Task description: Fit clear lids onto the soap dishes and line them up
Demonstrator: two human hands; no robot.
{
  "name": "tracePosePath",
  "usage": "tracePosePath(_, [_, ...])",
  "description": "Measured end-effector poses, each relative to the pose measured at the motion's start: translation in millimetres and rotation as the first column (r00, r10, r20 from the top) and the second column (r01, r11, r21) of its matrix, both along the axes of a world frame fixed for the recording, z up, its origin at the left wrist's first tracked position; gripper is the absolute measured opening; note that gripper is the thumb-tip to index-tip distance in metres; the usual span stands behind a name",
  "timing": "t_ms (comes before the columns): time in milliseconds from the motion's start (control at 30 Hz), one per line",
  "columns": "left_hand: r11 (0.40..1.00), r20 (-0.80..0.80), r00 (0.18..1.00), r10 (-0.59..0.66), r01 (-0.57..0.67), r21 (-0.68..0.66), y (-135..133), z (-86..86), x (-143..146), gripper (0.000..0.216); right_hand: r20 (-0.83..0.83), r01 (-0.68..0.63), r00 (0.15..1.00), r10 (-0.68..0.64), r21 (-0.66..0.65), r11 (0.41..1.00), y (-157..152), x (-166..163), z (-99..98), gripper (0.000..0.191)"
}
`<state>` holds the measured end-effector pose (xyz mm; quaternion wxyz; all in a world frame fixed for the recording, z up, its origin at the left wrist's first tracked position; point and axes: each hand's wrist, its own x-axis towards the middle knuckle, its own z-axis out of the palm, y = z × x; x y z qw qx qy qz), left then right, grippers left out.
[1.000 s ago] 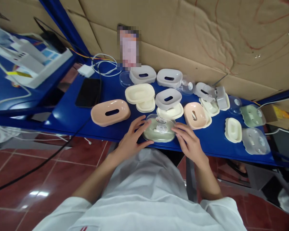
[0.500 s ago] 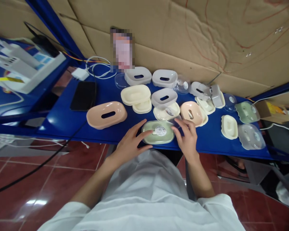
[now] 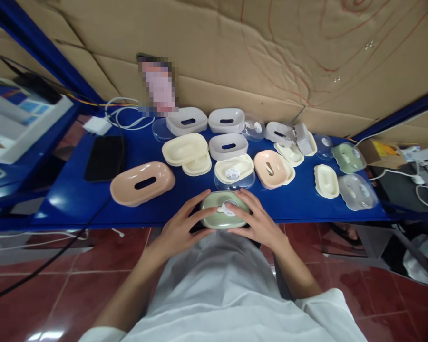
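A pale green soap dish [image 3: 219, 213] with a round white sticker lies at the near edge of the blue table [image 3: 92, 190]. My left hand [image 3: 180, 228] grips its left end, thumb below and fingers curled over the rim. My right hand [image 3: 255, 221] holds its right side, fingers over the top. A clear plastic lid [image 3: 235, 180] lies just behind, under a cream dish [image 3: 233, 167].
Several soap dishes in grey, cream, pink and green cover the table: a big pink one [image 3: 142, 183] at left, a pink one [image 3: 271, 168] at right. A black phone [image 3: 105, 156] and white cables [image 3: 119, 116] lie far left. Cardboard [image 3: 271, 57] backs the table.
The clear lid has come off the green dish and now lies behind it. Both hands have drawn the green dish nearer to the table's front edge.
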<state>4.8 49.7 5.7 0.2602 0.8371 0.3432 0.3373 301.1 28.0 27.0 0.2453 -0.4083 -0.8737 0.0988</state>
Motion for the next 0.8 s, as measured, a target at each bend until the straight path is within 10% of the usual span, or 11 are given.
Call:
tracePosePath(267, [1.0,-0.014,1.0,-0.014,0.014,0.003,2,0.3,0,0.088,-0.086,0.031,0.996,-0.022,0.098,0.995,-12,6,0.1,0.075])
tracePosePath(400, [1.0,-0.001,1.0,0.013,-0.013,-0.021,1,2.6,-1,0.09,-0.189,0.298,0.949,-0.254,0.266,0.917,-33,73,21.6,0.088])
tracePosePath(567, [0.998,-0.049,0.997,0.06,-0.061,-0.015,-1,3.4,2,0.074,-0.366,0.777,0.586,-0.723,0.507,0.373,-52,273,38.4,0.088])
tracePosePath(700, [0.998,-0.069,0.996,0.063,-0.063,-0.001,0,3.0,6,0.067,-0.333,0.996,0.013,-0.943,0.089,-0.017,-50,407,34.6,0.099])
tracePosePath(800, [0.996,-0.071,0.994,0.084,-0.083,0.009,1,3.4,9,0.063,-0.211,0.988,-0.154,-0.965,-0.007,-0.156,-41,443,26.8,0.083])
